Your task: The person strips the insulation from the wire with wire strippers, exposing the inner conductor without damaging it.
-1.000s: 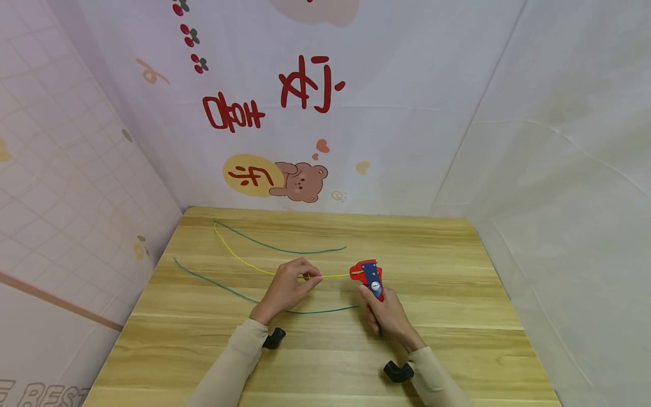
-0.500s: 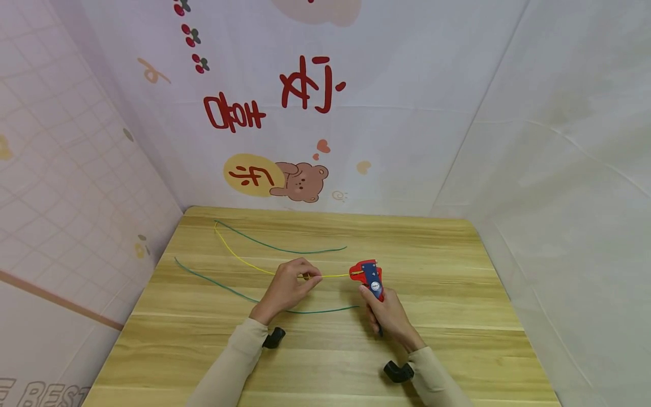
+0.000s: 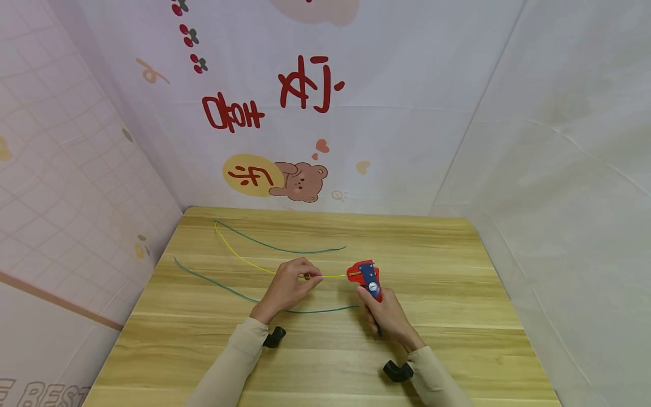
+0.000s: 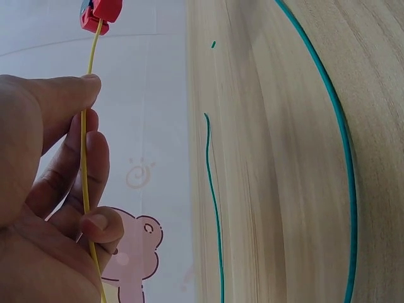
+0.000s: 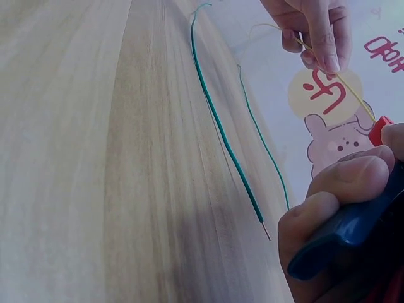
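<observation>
Pinching a thin, yellow, plastic-coated wire between thumb and fingers, the left hand holds it above the pale wood-grain tabletop, with the rest of its length trailing off to the left. Curled firmly round its handles, the right hand grips a red-and-blue, pistol-shaped hand tool bearing a round white label. The yellow wire runs from the left hand to the tool's red nose, where its end goes in; how tightly the tool's jaws close on it cannot be told. Beyond the hands lies a slim, curved green wire, its left end near the yellow wire's bend. A second green wire passes beneath the left wrist, its right end showing a short bare metal tip. A tiny green snippet lies past the farther green wire's right end.
</observation>
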`<state>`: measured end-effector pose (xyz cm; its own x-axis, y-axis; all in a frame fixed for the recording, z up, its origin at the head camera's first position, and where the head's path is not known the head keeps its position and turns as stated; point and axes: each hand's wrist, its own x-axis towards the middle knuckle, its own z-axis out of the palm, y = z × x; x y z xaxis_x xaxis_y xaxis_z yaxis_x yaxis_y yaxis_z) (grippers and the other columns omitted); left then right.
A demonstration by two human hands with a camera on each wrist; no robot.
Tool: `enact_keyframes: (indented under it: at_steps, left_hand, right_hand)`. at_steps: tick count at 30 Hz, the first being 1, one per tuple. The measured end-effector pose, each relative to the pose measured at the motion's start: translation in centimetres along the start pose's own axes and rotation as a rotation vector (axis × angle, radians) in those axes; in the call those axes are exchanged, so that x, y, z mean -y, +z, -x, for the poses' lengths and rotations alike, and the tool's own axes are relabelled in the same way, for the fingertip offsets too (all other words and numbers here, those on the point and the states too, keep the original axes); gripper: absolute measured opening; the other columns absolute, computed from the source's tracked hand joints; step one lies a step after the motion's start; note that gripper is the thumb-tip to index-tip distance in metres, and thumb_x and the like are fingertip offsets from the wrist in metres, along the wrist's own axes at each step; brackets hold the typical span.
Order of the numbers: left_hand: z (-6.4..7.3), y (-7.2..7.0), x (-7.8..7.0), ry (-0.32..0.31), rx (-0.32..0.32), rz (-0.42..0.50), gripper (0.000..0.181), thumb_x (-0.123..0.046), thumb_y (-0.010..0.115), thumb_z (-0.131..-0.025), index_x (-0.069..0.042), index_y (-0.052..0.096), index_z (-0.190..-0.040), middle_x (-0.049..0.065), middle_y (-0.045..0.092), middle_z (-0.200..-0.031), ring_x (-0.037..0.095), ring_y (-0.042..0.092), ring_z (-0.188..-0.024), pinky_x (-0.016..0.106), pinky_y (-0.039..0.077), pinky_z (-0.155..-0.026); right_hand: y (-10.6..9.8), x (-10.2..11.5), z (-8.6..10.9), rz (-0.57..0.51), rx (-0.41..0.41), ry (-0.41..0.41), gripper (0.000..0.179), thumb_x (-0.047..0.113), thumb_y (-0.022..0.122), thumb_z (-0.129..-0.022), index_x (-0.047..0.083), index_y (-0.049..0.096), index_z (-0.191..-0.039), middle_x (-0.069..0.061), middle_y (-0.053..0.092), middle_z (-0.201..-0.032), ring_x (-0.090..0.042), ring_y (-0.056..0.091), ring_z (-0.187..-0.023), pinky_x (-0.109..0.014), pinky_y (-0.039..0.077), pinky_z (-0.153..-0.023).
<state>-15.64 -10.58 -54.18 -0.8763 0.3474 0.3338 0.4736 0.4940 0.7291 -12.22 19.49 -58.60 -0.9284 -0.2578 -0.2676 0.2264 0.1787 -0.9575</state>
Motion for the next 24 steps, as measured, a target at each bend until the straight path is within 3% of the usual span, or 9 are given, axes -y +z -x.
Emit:
enact_keyframes:
  at_steps: [6,18,24]
  left_hand:
    - [-0.12,0.06,-0.03,0.007,-0.005,-0.004,0.006,-0.009,0.087,-0.099,-0.014,0.089,-0.097,-0.003,0.078,-0.095,0.012,0.073,-0.088,0.027,0.060,-0.079]
    - [-0.23,0.03,-0.06,0.002,-0.003,-0.001,0.006,-0.011,0.088,-0.100,-0.015,0.089,-0.096,-0.003,0.078,-0.095,0.011,0.073,-0.089,0.028,0.061,-0.079]
    - [-0.33,0.15,-0.11,-0.001,0.001,0.010,0.006,-0.011,0.087,-0.100,-0.015,0.089,-0.097,-0.004,0.078,-0.095,0.011,0.072,-0.089,0.028,0.060,-0.079]
  right_hand:
    - [-0.08,0.06,-0.06,-0.002,0.007,0.011,0.076,0.057,0.068,-0.111,-0.016,0.058,-0.094,-0.002,0.056,-0.060,-0.018,0.052,-0.042,-0.025,0.044,-0.042]
    - [-0.23,0.16,-0.09,0.023,0.015,0.007,0.073,0.057,0.066,-0.112,-0.011,0.060,-0.088,-0.001,0.057,-0.058,-0.015,0.055,-0.041,-0.026,0.048,-0.043]
    - [-0.21,0.08,-0.21,0.013,0.038,0.010,0.073,0.055,0.065,-0.114,-0.015,0.058,-0.093,-0.001,0.057,-0.058,-0.014,0.055,-0.041,-0.027,0.049,-0.044]
